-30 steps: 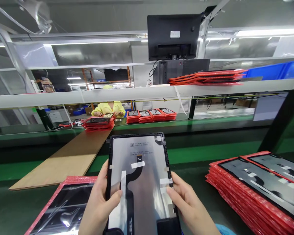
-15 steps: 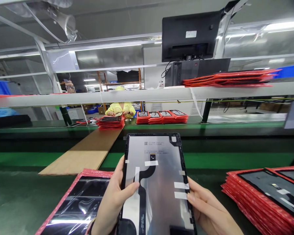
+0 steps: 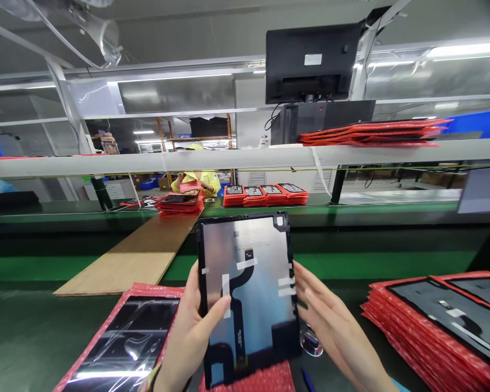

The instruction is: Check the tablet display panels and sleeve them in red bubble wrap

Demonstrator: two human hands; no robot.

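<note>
I hold a tablet display panel [image 3: 249,283] upright in front of me, its silvery back with a black flex cable and white tape strips facing me. My left hand [image 3: 190,340] grips its left edge, thumb laid across the back. My right hand [image 3: 330,326] rests along the right edge with fingers stretched out and apart, barely touching. Under the panel's lower edge lies a red bubble-wrap sheet [image 3: 253,380].
A panel on red bubble wrap [image 3: 122,343] lies at the lower left, and a stack of such panels [image 3: 436,326] sits at the right. A wooden board [image 3: 139,256] crosses the green conveyor [image 3: 351,261]. A person in yellow [image 3: 196,182] works beyond. A monitor [image 3: 310,62] hangs above the shelf.
The panel has been lifted and tilted, so its lower edge now shows. My right hand has loosened from the right edge and opened its fingers. The camera has shifted slightly.
</note>
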